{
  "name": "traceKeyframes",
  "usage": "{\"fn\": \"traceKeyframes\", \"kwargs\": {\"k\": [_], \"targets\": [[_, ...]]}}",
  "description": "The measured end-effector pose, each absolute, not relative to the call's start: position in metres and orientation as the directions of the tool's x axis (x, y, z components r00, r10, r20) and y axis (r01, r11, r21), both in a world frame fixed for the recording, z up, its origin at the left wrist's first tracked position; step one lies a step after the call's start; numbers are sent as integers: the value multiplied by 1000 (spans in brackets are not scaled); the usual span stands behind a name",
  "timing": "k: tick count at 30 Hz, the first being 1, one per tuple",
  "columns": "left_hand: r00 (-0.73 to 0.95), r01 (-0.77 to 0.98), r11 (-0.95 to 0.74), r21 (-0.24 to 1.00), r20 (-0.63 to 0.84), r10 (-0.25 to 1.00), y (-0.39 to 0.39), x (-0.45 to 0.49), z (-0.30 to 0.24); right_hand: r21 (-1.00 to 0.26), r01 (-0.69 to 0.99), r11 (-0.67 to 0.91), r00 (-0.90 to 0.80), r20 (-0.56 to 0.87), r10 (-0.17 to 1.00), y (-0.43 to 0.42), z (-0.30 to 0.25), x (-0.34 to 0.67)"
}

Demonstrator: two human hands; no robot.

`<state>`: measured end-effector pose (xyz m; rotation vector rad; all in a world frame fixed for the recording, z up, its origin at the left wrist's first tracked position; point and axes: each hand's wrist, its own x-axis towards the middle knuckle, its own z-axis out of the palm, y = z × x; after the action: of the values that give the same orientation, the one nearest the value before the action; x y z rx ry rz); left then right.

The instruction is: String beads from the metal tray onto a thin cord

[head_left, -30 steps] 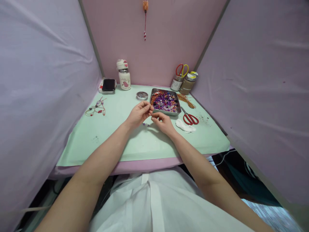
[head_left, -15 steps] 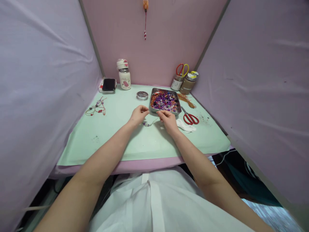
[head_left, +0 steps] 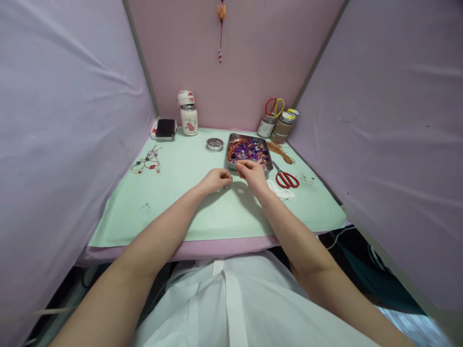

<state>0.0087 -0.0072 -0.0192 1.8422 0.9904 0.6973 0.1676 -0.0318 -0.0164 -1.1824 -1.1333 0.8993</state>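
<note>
My left hand (head_left: 218, 180) is closed in a pinch on a thin cord strung with beads (head_left: 226, 186); the beads show just under the fingertips, mostly hidden. Just up and to the right, my right hand (head_left: 252, 174) pinches at the near edge of a metal tray (head_left: 268, 169) heaped with purple and mixed beads (head_left: 249, 150). The cord at its fingertips is too fine to follow clearly. Beside the right wrist lies a crumpled white cloth (head_left: 281, 191), with red-handled scissors (head_left: 287, 180) behind it.
Finished-looking beaded cords (head_left: 147, 161) lie at the left. Behind stand a phone (head_left: 165, 127), a bottle (head_left: 189, 119), a small round dish (head_left: 214, 144), a jar with scissors (head_left: 266, 126) and a lidded jar (head_left: 282, 127). Orange threads (head_left: 282, 152) lie right of the tray. Cloth walls enclose the table.
My left hand has moved down and right, closer to the right hand, with the beads. The right hand has risen slightly against the tray. The cord loop between them no longer shows.
</note>
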Motion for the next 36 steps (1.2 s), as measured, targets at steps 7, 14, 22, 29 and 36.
{"fn": "traceKeyframes", "kwargs": {"k": [7,14,22,29,36], "targets": [[518,327,-325,888,120,847,-8,7,-16,-947,207,247,245,295,923,-32,-31,164],[441,281,-308,909,162,883,-2,10,-22,-948,189,255,184,290,939,-35,-38,166],[367,117,-183,976,128,921,0,13,-24,-989,-11,144,127,142,982,-41,-34,162],[412,51,-124,991,92,906,-3,14,-23,-979,-206,10,64,-4,998,-39,-35,163],[460,146,-129,981,48,887,-8,12,-14,-985,-171,37,42,30,999,-41,-34,163]]}}
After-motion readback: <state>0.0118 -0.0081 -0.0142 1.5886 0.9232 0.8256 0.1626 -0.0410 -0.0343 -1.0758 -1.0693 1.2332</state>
